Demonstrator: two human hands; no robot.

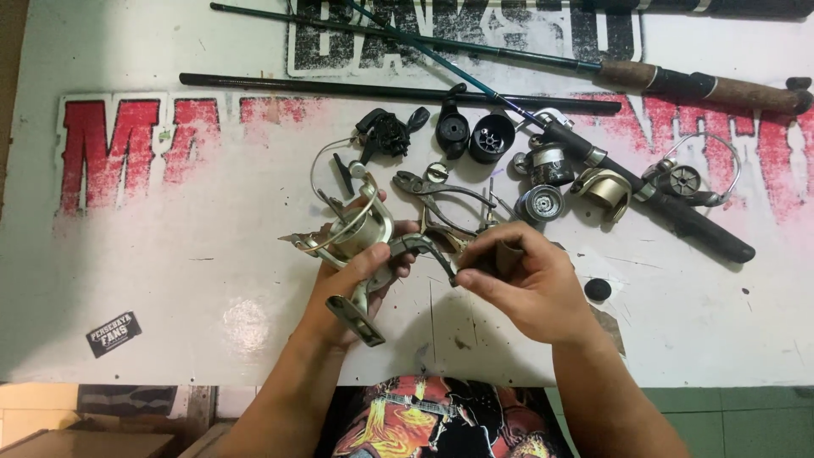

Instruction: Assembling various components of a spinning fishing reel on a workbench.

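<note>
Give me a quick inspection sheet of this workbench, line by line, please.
Surface: white table with large red and black lettering, scuffed, one small dark sticker.
Job's things: gold spinning reel in the left hand; its crank handle pinched by the right hand.
Clutter: pliers, loose spools and reel parts, a small black cap.
Grippers: both hands closed on the reel and handle.
Cables: nothing seen.
Surroundings: fishing rods along the far edge, one with a cork grip; cardboard box below.
</note>
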